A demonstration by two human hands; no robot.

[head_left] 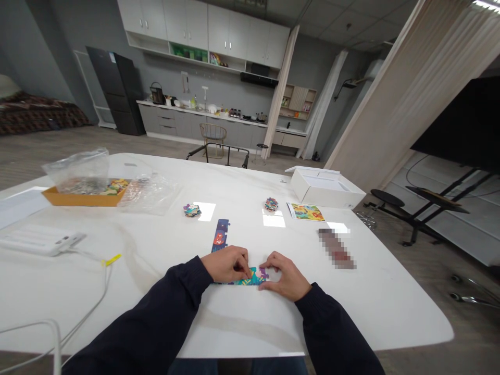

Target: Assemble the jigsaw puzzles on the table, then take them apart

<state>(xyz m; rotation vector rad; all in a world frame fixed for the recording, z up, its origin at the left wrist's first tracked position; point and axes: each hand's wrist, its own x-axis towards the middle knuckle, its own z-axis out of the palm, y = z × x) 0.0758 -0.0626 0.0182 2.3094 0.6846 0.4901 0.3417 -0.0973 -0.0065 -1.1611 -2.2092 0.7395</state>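
Note:
Joined puzzle pieces (220,237) form an L on the white table, with a dark blue column on the left and a colourful row along the bottom. My left hand (229,264) rests over the corner, its fingers pinched together on the bottom row. At the right end of that row, my right hand (284,276) holds a purple and teal puzzle piece (262,273) between thumb and fingers. Beyond the hands lie two small piles of loose pieces, one on the left (192,210) and one on the right (271,204).
An orange tray (84,199) with pieces and clear plastic bags stands at the back left. A white device (41,240) with cables lies at the left. At the back right are an open white box (326,188) and a picture card (307,212).

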